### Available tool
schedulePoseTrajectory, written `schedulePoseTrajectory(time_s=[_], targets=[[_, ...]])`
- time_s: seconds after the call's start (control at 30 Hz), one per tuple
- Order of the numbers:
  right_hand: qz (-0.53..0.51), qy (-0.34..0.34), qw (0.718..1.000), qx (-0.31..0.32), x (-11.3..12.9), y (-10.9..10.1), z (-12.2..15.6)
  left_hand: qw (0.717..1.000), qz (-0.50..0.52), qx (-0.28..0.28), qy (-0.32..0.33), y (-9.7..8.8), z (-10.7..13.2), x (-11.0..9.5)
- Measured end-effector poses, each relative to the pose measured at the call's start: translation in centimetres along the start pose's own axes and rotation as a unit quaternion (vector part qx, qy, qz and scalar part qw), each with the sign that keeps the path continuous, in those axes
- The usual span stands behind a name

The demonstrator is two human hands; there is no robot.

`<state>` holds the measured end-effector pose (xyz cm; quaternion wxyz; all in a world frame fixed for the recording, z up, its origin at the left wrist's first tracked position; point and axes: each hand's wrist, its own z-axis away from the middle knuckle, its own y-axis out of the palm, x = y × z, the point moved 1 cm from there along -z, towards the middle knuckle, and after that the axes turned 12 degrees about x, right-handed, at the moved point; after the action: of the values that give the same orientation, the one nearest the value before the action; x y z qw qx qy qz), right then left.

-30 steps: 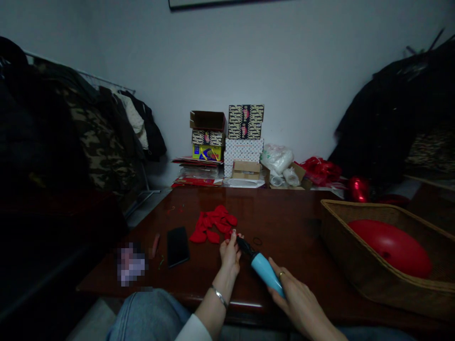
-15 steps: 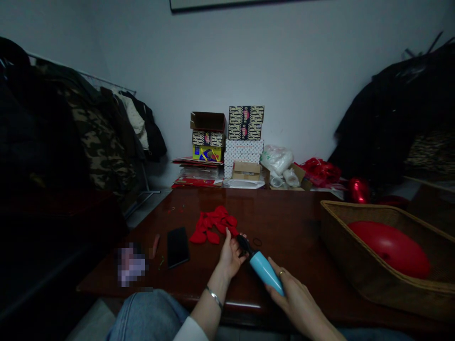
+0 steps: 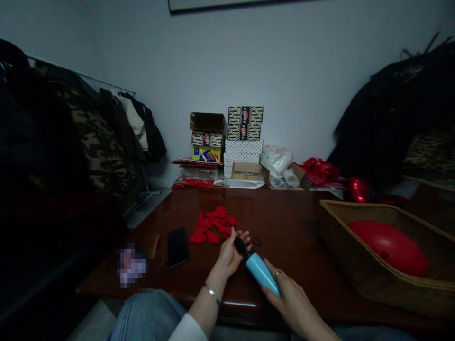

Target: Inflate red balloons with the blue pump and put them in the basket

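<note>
Head view: dark brown wooden table point(image 3: 291, 220), pretty dim in here
Right hand point(image 3: 292, 302): wrapped around the barrel of a light-blue plastic hand pump point(image 3: 262, 274), over the table's near edge
Left hand point(image 3: 232, 250): fingers curled loosely on the pump's black nozzle
Nearby: pile of flat red balloons point(image 3: 212, 224) just beyond the nozzle, black phone point(image 3: 177, 246) further left

Head camera, forward-down, near table point(image 3: 291, 222).

Hand pump point(image 3: 261, 273): light-blue barrel, black nozzle. Tilted, nozzle pointing up-left. R hand point(image 3: 291, 303) grips barrel base; L hand point(image 3: 230, 252) round nozzle. Flat red balloons point(image 3: 213, 223) heaped just beyond nozzle tip.
</note>
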<state>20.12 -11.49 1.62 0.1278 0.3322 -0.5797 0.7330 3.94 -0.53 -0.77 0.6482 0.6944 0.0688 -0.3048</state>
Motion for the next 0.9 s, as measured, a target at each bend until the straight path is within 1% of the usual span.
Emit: schedulePoseTrajectory(time_s=[0.13,0.27,0.33,0.47,0.53,0.63,0.73,0.83,0.9], targets=[[0.011,-0.009,1.000,0.011,0.3,0.0,0.1,0.999,0.035,0.000,0.024,-0.2,-0.3,-0.5],[0.014,-0.010,1.000,0.017,0.9,-0.1,0.0,0.997,0.064,-0.033,0.036,0.3,-0.5,-0.9],[0.005,-0.013,1.000,0.014,0.9,0.0,-0.1,0.996,0.075,-0.037,0.032,0.7,-0.4,-1.3],[-0.025,-0.043,0.999,-0.008,0.8,0.5,-0.5,0.997,0.057,-0.044,0.029,1.3,0.0,-2.2],[-0.033,-0.048,0.998,-0.020,1.0,0.8,-0.8,0.998,0.038,-0.048,0.034,1.4,0.2,-2.5],[-0.030,-0.031,0.999,-0.025,1.9,1.1,-1.2,0.997,0.007,-0.064,0.053,1.2,0.3,-2.7],[0.005,0.012,1.000,-0.025,3.1,1.5,-1.6,0.994,-0.017,-0.086,0.072,0.5,0.1,-2.8],[0.034,0.035,0.998,-0.030,3.6,1.9,-2.1,0.991,-0.015,-0.101,0.082,-0.3,0.0,-2.9],[0.048,0.041,0.997,-0.031,3.6,2.1,-2.5,0.991,-0.003,-0.100,0.086,-0.6,-0.2,-2.9]])
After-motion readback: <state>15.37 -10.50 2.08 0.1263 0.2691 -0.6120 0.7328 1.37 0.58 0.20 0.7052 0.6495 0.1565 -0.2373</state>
